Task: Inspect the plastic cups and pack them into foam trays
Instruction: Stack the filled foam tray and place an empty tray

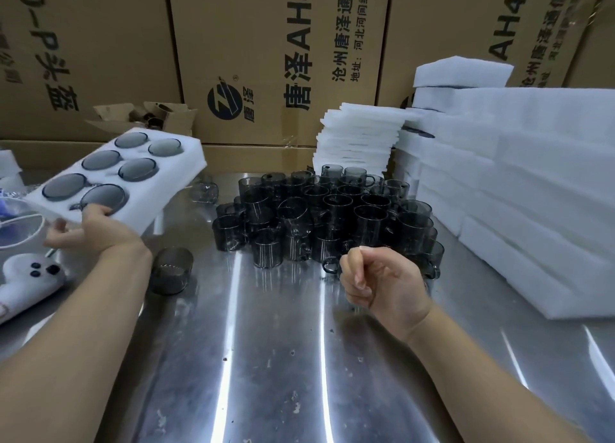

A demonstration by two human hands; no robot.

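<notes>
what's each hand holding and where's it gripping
The left hand grips the foam tray by its near end, thumb on top. The right hand is curled and holds nothing.

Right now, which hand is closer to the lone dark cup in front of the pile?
Left. The left hand grips the foam tray just up-left of the cup; the right hand is curled farther off to its right, by the pile.
</notes>
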